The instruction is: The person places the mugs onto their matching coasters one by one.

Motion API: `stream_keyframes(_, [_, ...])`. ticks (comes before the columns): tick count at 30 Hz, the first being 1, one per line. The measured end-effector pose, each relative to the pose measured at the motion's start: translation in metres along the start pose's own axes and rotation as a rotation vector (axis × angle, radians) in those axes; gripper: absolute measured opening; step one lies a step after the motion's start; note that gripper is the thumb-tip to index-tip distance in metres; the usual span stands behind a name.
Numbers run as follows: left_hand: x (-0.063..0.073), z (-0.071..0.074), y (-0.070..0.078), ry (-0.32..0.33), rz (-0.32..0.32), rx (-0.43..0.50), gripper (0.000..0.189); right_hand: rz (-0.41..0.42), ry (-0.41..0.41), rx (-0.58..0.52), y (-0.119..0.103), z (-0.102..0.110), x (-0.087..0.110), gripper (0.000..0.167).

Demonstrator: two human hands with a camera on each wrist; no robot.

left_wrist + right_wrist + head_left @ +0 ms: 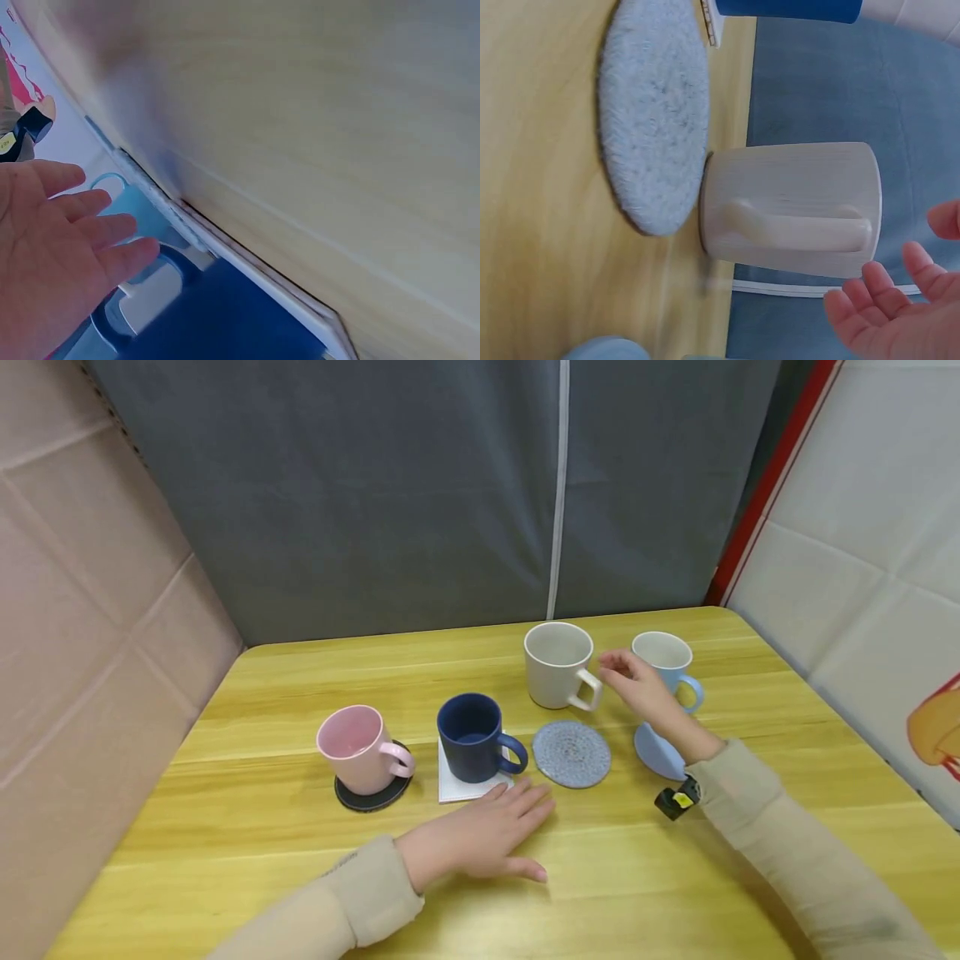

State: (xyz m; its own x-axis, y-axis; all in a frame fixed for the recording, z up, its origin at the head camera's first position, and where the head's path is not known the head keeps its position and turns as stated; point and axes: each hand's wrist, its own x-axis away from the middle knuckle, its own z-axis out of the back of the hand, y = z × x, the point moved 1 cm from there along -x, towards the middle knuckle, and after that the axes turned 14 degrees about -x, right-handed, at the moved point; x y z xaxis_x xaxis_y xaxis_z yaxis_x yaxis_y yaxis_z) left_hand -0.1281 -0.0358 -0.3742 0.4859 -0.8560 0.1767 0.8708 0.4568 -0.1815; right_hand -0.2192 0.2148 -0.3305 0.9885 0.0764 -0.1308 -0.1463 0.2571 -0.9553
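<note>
My right hand [647,687], fingers loosely bent and holding nothing, is just right of the off-white mug [550,675], near its handle. In the right wrist view a small gap separates the fingertips from that mug [795,176]. A round grey woven coaster [572,755] lies bare in front of the mug. My left hand [487,833] is spread, palm down, in front of the navy mug [463,753], which stands on a square white coaster [452,790]. It grips nothing; whether it touches the table cannot be told.
On the left, a pink mug [363,770] stands on a round black coaster [371,800]. Behind my right hand is a light blue mug [670,678], with a light blue coaster [657,753] partly hidden by my wrist. A grey curtain [375,510] hangs behind the wooden table [247,827].
</note>
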Motion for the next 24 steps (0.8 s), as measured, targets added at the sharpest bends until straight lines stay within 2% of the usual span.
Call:
stream_keyframes(6, [-0.020,0.005,0.009,0.012,0.022,-0.033,0.081,-0.041,-0.013,-0.061,0.009,-0.002,0.000,0.041])
stream_keyframes(11, [-0.036,0.007,0.015,-0.012,0.019,-0.036,0.082,-0.090,-0.022,-0.074,0.018,-0.004,-0.002,0.043])
stream_keyframes(19, [-0.047,0.008,0.021,-0.070,0.064,-0.027,0.082,-0.177,-0.054,-0.112,0.025,-0.006,-0.003,0.047])
stream_keyframes(24, [-0.050,0.011,0.020,-0.113,0.097,-0.019,0.081,-0.192,-0.064,-0.102,0.028,-0.007,-0.004,0.046])
